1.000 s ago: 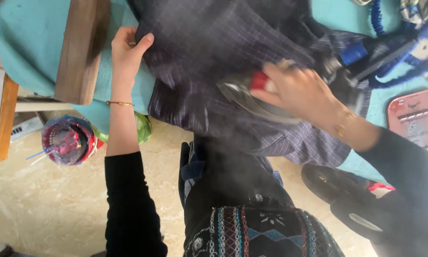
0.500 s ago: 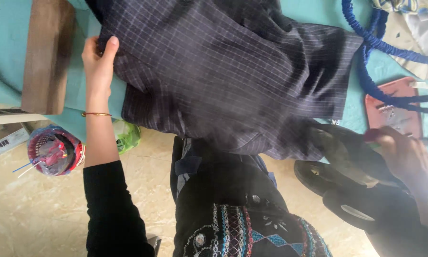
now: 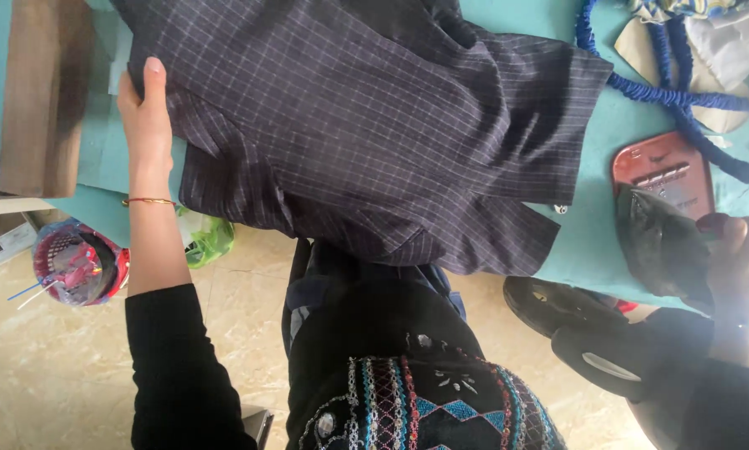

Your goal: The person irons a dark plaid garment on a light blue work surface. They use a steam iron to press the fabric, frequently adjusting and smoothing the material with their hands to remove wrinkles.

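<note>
The left hand (image 3: 145, 112) pinches the edge of the shirt (image 3: 366, 125). The right hand (image 3: 737, 258) is closed around the iron (image 3: 662, 242). The shirt looks soft and light; it is best held at the edges.

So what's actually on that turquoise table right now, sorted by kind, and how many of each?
Dark checked garment: 1, its edge held by the left hand
Iron: 1, under the right hand
Red iron rest: 1
Blue cord: 1
Wooden block: 1
Total: 5
</note>
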